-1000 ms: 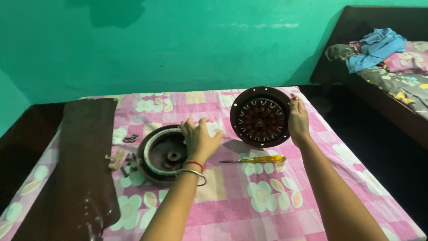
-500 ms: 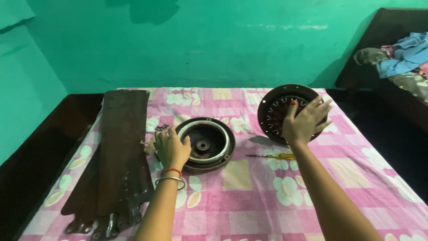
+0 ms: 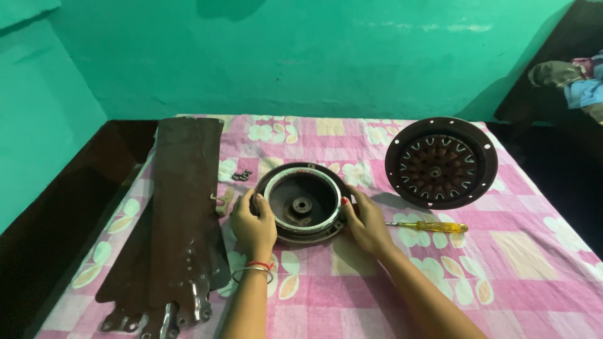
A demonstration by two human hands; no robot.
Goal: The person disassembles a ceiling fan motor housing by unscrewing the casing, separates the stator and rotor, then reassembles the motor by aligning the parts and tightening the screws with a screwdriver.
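Note:
A round dark fan motor housing (image 3: 303, 202) with a metal rim and a central bearing lies open side up on the pink checked floral cloth (image 3: 502, 276). My left hand (image 3: 252, 221) grips its left edge and my right hand (image 3: 365, 220) grips its right edge. A second round part, the fan motor with copper windings (image 3: 441, 162), stands tilted on its edge to the right, with neither hand on it. A yellow-handled screwdriver (image 3: 428, 226) lies just right of my right hand.
Brown fan blades (image 3: 182, 213) lie stacked along the left side of the cloth. Small screws (image 3: 241, 176) and a small bracket (image 3: 221, 198) sit between the blades and the housing. A green wall is behind; clothes (image 3: 578, 81) lie at the far right.
My right hand has let go of the standing motor part and moved to the housing's right edge. My left hand stays on the left edge. The view has shifted left.

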